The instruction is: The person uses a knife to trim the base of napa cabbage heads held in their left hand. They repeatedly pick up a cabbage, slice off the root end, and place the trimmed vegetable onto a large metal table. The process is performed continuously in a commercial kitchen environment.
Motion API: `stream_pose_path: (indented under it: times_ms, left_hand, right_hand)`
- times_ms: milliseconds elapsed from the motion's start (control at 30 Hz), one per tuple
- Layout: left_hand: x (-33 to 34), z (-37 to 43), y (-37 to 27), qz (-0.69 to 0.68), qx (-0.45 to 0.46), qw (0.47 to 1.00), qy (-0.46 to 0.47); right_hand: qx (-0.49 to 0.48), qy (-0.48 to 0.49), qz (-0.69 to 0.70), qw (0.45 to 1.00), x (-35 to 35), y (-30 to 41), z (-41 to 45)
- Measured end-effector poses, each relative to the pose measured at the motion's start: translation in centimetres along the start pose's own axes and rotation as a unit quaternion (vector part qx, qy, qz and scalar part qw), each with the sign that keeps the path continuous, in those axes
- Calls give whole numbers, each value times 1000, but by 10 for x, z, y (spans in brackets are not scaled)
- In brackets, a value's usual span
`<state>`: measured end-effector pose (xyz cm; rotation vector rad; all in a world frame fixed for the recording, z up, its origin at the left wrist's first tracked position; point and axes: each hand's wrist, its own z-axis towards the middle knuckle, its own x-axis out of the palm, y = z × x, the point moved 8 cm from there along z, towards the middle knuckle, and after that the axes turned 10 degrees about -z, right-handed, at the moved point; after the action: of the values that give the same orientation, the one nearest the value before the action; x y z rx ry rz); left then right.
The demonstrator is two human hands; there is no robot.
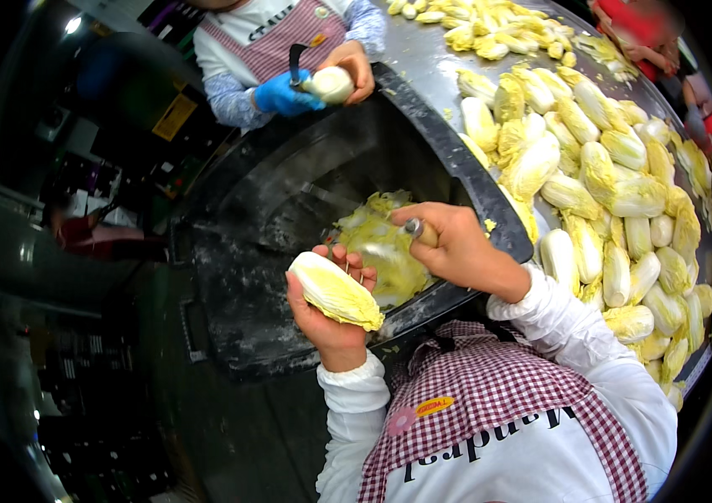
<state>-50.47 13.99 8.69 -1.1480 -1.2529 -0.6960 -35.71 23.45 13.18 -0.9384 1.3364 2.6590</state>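
A small yellow-white napa cabbage rests in my left hand, the fingers curled round its far side. It is held above the near edge of a large black plastic bin. My right hand, up and to the right of the cabbage, grips a knife by its wooden handle. The knife's blade cannot be made out clearly. Beneath both hands, loose cabbage leaves are heaped inside the bin.
A metal table on the right bears many napa cabbages. Across the bin, a co-worker with one blue glove holds another cabbage and a dark-bladed knife. Other people stand beyond the table and at far left.
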Motion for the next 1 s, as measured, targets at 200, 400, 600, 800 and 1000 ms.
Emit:
stream_pose_path:
  times_ms: [200, 400, 600, 800, 1000]
  left_hand:
    - [20, 1, 32, 135, 71, 988, 8]
    - [29, 1, 67, 301, -5, 952, 54]
    - [14, -18, 47, 356, 5, 935, 1]
    - [32, -20, 63, 348, -16, 934, 81]
    - [14, -26, 58, 369, -6, 929, 27]
  right_hand:
    - [-8, 43, 153, 987, 9, 6, -25]
    - [295, 99, 356, 881, -29, -43, -66]
    - [337, -157, 383, 846, -118, -139, -38]
    - [255, -314, 257, 878, -229, -221, 72]
    - [271, -72, -338, 898, -169, -245, 51]
